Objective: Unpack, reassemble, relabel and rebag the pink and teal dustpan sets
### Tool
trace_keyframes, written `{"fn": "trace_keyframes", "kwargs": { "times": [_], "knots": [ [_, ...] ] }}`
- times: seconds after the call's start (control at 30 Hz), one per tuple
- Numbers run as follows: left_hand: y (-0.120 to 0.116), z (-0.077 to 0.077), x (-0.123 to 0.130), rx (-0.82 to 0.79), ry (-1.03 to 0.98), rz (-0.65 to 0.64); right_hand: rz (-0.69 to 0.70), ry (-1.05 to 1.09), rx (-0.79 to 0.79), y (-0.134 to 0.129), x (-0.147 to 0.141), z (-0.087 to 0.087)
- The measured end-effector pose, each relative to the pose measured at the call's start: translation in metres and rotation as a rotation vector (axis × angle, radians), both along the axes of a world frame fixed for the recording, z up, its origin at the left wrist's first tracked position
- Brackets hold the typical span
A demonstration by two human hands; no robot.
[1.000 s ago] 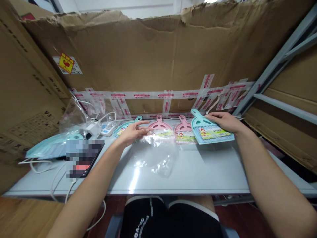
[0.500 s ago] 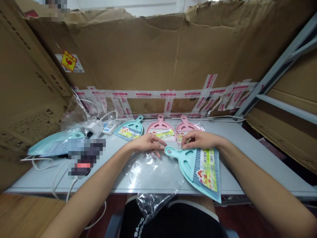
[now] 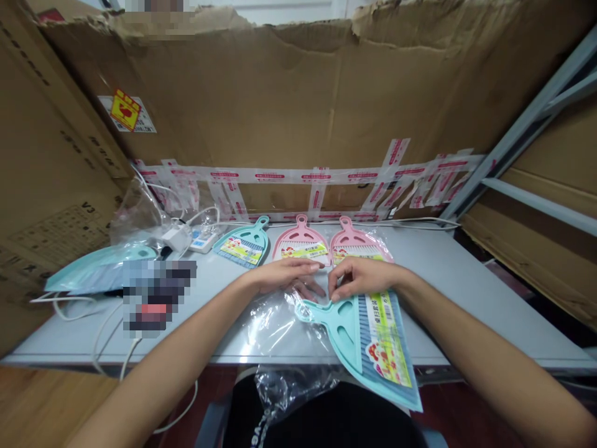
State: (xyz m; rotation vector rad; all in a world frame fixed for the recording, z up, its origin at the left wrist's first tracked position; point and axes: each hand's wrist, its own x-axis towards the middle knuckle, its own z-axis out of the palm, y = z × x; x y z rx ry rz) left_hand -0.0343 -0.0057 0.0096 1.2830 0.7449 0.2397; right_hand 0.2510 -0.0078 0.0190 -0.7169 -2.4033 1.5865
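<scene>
Pinching the edge of a clear plastic bag (image 3: 275, 330), the fingers (image 3: 336, 291) of the right hand (image 3: 366, 278) are closed together just above the handle of a teal dustpan (image 3: 347, 330). The dustpan, packed with a small brush and a bright label, lies at about 5 o'clock in the view. Its handle points toward 9 o'clock and touches the bag, and its wide end juts past the front edge of the desk (image 3: 382, 354).

The left hand (image 3: 284, 277) is open, its fingers (image 3: 308, 287) loosely spread and resting over the bag, just beside the lower edge of a pink dustpan (image 3: 301, 239). The bag lies flat on the desk, and its lower part hangs over the front edge at 6 o'clock.

Along the back of the desk at 12 o'clock sit that pink dustpan and a second pink dustpan (image 3: 359, 246), with another teal dustpan (image 3: 242, 246) at 11 o'clock. Toward 10 o'clock are a white charger (image 3: 175, 238), a power strip (image 3: 203, 241) and white cables (image 3: 74, 305). A bagged teal dustpan (image 3: 100, 266) lies at 9 o'clock, beside a blurred object (image 3: 158, 298). Taped cardboard (image 3: 280, 93) rises behind the desk.
</scene>
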Motion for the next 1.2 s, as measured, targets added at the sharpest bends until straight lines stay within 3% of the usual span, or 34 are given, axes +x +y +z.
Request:
{"fn": "trace_keyframes", "kwargs": {
  "times": [0.13,0.3,0.53,0.7,0.83,1.0,1.2],
  "knots": [
    [0.005,0.016,-0.020,-0.125,-0.015,-0.048,-0.102,0.034,-0.029,0.004,0.004,-0.001],
    [0.008,0.024,-0.038,-0.111,-0.007,-0.151,-0.131,0.032,-0.029,0.006,0.005,-0.003],
    [0.005,0.009,-0.022,0.004,0.014,-0.214,-0.011,0.001,0.017,-0.002,-0.006,-0.003],
    [0.000,0.000,-0.007,0.014,-0.056,-0.126,0.028,-0.024,-0.014,-0.008,-0.010,-0.001],
    [-0.003,-0.002,-0.001,0.001,-0.053,-0.127,0.059,-0.047,0.001,-0.008,-0.003,0.006],
    [-0.002,0.002,-0.007,0.001,-0.014,-0.133,0.062,-0.123,0.011,-0.002,0.014,0.013],
    [-0.005,0.019,-0.013,0.020,-0.010,-0.122,0.088,-0.201,-0.021,-0.001,0.022,0.018]
  ]
}}
